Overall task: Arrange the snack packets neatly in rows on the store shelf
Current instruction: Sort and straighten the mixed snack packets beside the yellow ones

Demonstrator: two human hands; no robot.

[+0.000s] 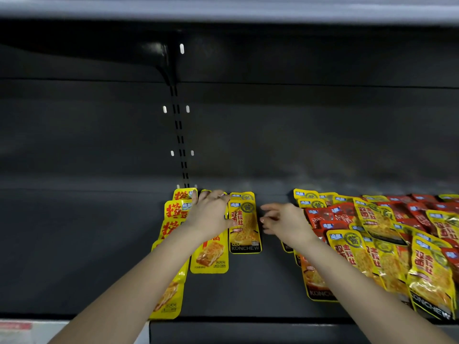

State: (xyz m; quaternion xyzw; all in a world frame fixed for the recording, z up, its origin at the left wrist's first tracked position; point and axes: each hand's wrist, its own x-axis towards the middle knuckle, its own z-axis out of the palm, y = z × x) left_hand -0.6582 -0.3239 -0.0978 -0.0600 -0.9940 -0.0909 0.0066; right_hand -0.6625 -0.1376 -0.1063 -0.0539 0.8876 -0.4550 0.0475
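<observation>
Three rows (210, 254): flat on the shelf (99, 244), overlapped to show fronts.
Left hand (211, 212): fingers flat, pressing a row straight.
Right hand (283, 220): loose, empty, near the pile (372, 234), likely for more.

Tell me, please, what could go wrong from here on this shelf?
The left hand rests on the middle row; a push could skew it. The leftmost row's front packet seems to reach the shelf edge and might slide off. The right hand hovers beside the loose pile, which could spill if tugged.
</observation>
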